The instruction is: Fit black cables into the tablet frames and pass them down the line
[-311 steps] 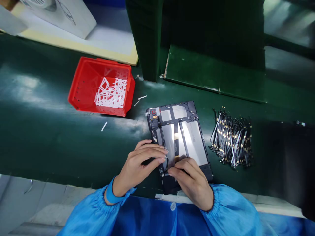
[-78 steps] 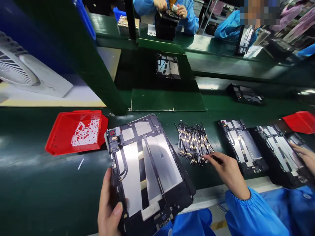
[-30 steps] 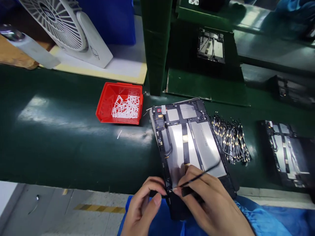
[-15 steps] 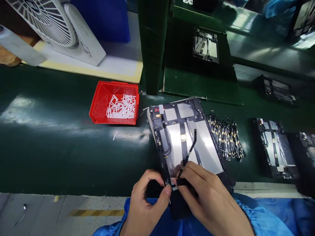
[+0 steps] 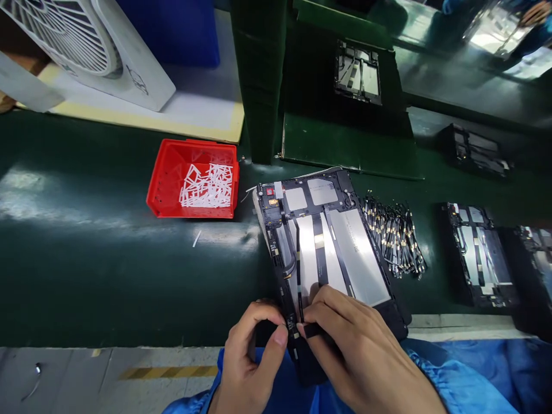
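A red plastic bin (image 5: 164,192) sits on the desk to the left of the work, holding a heap of white paper strips (image 5: 209,185). One loose white strip (image 5: 196,238) lies on the desk just near of it. To the right, just beside the work, lies a pile of thin black flex cables with gold contacts (image 5: 394,233). Further right are two more opened tablets (image 5: 476,256), the outer one cut by the picture's edge. A dark green upright post (image 5: 259,75) stands on the far side, and another opened tablet (image 5: 357,72) rests on a raised green shelf behind it. Nothing blocks the view except the hands themselves, which cover the near end of the work.

The opened black tablet with silver battery panels (image 5: 340,247) lies flat, tilted slightly leftward, its near end overhanging the desk edge. Its far end shows a small red part, circuit boards and two grey pads. A thin black ribbon cable (image 5: 298,270) runs along its left side towards the hands. The left hand (image 5: 252,359) pinches the tablet's near left edge between thumb and curled fingers. The right hand (image 5: 362,356) pinches the near end of the ribbon cable, fingertips pressed close together against the left thumb. Blue sleeves cover both wrists.

The dark green desk (image 5: 86,259) is glossy and reflects overhead light. A white fan (image 5: 86,46) stands far left on a pale board, with a blue container behind it.
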A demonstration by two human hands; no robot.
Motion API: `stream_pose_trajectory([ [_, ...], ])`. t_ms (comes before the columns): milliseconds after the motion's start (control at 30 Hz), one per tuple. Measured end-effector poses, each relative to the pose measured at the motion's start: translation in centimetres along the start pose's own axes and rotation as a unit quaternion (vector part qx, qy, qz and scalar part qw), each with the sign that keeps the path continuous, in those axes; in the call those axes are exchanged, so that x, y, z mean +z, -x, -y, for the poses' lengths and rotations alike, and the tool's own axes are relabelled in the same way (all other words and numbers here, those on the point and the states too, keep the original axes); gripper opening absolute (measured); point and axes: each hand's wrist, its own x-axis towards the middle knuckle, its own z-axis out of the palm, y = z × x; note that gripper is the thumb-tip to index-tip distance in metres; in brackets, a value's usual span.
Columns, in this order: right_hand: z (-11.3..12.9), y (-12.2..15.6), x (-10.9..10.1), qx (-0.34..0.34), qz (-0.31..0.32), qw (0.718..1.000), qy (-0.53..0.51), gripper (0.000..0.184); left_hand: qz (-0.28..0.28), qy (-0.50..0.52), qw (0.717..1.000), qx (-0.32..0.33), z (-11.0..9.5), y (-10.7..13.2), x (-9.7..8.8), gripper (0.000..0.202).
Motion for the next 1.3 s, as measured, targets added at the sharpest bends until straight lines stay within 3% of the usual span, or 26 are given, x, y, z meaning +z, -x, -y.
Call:
stream_pose_trajectory([
  [300,0.0,0.1,0.2,-0.006,-0.002,1.0,-0.013,0.016,-0.005,-0.081,0.996,0.04,-0.6,-0.4,-0.1,0.012],
  [467,-0.2,0.0,-0.3,-0.048,-0.012,0.999,0.003,0.016,-0.003,-0.113,0.991,0.072,-0.8,-0.9,-0.4,0.012],
  [600,0.1,0.4,-0.8,-0.069,0.043,0.997,-0.002,0.021,-0.007,-0.122,0.991,0.054,-0.5,-0.5,-0.3,0.009],
  [700,0.0,0.7,-0.2,-0.083,0.034,0.996,0.01,0.018,-0.024,-0.119,0.993,0.016,-0.1,0.7,-0.6,0.003],
  [767,-0.3,0.8,0.6,-0.079,0.003,0.995,0.055,0.016,-0.005,-0.118,0.993,0.0,0.3,1.6,-1.2,0.011],
  [867,-0.9,0.8,1.4,-0.074,-0.037,0.993,0.086,0.02,0.066,-0.14,0.988,0.007,0.8,2.9,-2.2,0.01],
  [1000,-1.0,0.9,1.3,-0.088,-0.058,0.994,-0.023,0.016,0.082,-0.133,0.988,-0.003,0.9,3.5,-2.2,0.009],
  [1133,-0.6,0.7,-0.3,-0.143,-0.025,0.967,-0.209,0.006,0.044,-0.006,0.998,-0.045,-0.7,2.7,-0.9,0.009],
  [1167,-0.5,0.5,-0.7,-0.147,-0.015,0.961,-0.235,0.01,0.035,0.029,0.998,-0.04,-1.2,2.4,-0.6,0.009],
  [1233,-0.4,0.1,-1.2,-0.139,-0.013,0.959,-0.245,0.023,0.029,0.078,0.996,-0.016,-1.9,1.8,-0.2,0.007],
  [1300,-0.4,-0.1,-1.4,-0.153,-0.034,0.96,-0.233,0.022,0.06,0.093,0.994,0.018,-2.3,1.4,-0.1,0.008],
])
